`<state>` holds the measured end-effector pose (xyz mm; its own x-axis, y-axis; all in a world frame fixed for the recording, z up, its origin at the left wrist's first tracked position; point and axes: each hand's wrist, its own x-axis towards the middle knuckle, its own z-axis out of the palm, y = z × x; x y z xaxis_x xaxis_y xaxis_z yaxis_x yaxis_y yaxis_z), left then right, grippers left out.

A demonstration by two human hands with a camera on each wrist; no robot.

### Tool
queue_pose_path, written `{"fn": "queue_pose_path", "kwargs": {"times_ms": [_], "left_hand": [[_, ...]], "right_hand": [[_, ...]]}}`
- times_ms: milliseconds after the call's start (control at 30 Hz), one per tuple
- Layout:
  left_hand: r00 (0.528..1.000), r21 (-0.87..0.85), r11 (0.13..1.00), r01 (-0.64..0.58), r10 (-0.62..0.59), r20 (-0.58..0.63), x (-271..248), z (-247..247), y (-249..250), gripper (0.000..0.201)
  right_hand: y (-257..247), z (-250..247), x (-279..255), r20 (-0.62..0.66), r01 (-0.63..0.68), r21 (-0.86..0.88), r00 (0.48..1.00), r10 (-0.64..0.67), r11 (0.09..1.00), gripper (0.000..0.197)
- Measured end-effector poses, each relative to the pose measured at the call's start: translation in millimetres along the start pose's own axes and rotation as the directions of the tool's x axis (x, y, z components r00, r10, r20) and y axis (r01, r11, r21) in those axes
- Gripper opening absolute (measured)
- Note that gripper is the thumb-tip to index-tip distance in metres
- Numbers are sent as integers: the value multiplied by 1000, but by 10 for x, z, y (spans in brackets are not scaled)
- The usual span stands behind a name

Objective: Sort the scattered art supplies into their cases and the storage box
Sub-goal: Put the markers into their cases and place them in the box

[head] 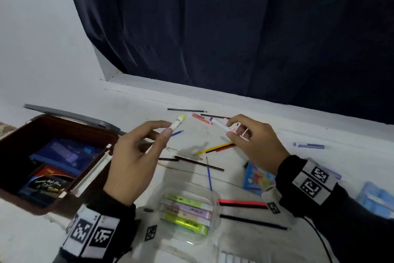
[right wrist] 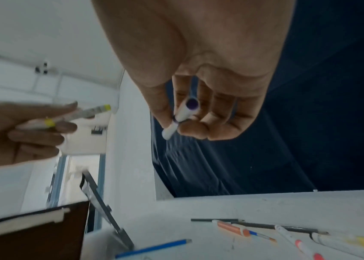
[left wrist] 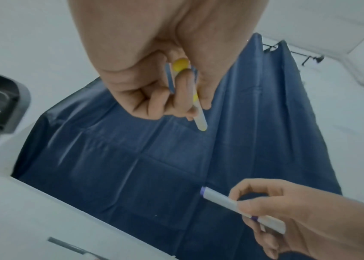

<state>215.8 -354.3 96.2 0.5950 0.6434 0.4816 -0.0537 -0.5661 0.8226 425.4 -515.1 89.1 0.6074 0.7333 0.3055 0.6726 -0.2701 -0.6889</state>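
Note:
My left hand [head: 136,156] pinches a white marker with a yellow cap [head: 178,123] [left wrist: 198,116] [right wrist: 89,112] above the table. My right hand [head: 255,145] holds a white marker with a purple end [head: 220,124] [left wrist: 227,202] [right wrist: 183,116] between thumb and fingers, a short way to the right. Below them a clear plastic case [head: 214,201] holds several highlighters [head: 187,212]. The dark brown storage box [head: 89,122] stands open at the left with a blue case [head: 64,154] and packs inside.
Pencils [head: 215,148], pens and brushes [head: 209,175] lie scattered over the white table. A blue crayon box [head: 257,178] lies under my right wrist, a pale blue packet [head: 375,198] at the far right. A grey lid [head: 70,114] leans behind the box. A dark curtain [head: 234,28] hangs behind.

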Motion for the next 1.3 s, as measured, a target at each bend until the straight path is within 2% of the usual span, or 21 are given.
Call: {"fn": "queue_pose_path", "kwargs": {"times_ms": [67, 133, 200, 300, 433, 567, 600, 700, 733, 767, 833, 867, 900, 967, 1067, 1233, 1300], "left_hand": [[999, -105, 994, 17, -22, -47, -141, 110, 181, 2], [997, -192, 981, 37, -49, -58, -314, 220, 282, 6], [995, -273, 959, 73, -87, -42, -507, 338, 347, 10], [990, -370, 919, 140, -142, 22, -820, 555, 449, 13], [969, -427, 870, 246, -224, 102, -1220, 848, 511, 15], [939, -496, 798, 343, -277, 203, -1623, 1136, 525, 20], [930, -475, 801, 363, -285, 230, -1714, 1217, 500, 21], [905, -287, 887, 363, -262, 334, -1932, 1485, 369, 22], [883, -194, 923, 332, -231, 408, -1982, 1556, 337, 18], [840, -83, 958, 275, -198, 505, -2035, 1615, 328, 15], [711, 96, 992, 88, -130, 691, -2104, 1684, 335, 22], [658, 131, 991, 20, -112, 744, -2121, 1697, 358, 25], [633, 154, 988, -12, -112, 766, -2127, 1700, 390, 28], [653, 167, 986, 21, -140, 744, -2116, 1694, 422, 28], [703, 130, 985, 115, -173, 690, -2094, 1684, 414, 5], [762, 100, 988, 121, -157, 629, -2012, 1637, 446, 11], [770, 91, 991, 98, -133, 624, -1981, 1592, 508, 11]], "right_hand": [[-2, -201, -328, -87, -5, 94, 996, 13, 996, 11], [66, -365, -675, -112, -41, 155, 992, 58, 987, 17], [213, -475, -1021, -145, -96, 215, 981, 129, 972, 22], [456, -575, -1509, -207, -167, 236, 954, 217, 957, 15], [599, -641, -2068, -90, -298, 373, 931, 353, 879, 16], [689, -655, -2508, 28, -415, 363, 900, 436, 834, 10], [728, -639, -2594, 38, -427, 335, 897, 440, 840, 11], [771, -532, -2790, 77, -434, 225, 901, 428, 873, 16], [757, -486, -2830, 101, -419, 191, 908, 407, 888, 18], [742, -451, -2869, 120, -402, 158, 914, 387, 902, 19], [722, -409, -2889, 122, -363, 123, 929, 349, 924, 20], [722, -402, -2882, 115, -352, 114, 934, 339, 929, 21], [728, -401, -2874, 108, -347, 101, 935, 337, 932, 21], [747, -414, -2870, 100, -336, 82, 939, 328, 938, 21], [760, -434, -2890, 95, -335, 97, 940, 327, 937, 25], [738, -493, -2847, 96, -329, 99, 943, 320, 939, 33], [718, -511, -2827, 108, -317, 100, 946, 306, 943, 33]]}}
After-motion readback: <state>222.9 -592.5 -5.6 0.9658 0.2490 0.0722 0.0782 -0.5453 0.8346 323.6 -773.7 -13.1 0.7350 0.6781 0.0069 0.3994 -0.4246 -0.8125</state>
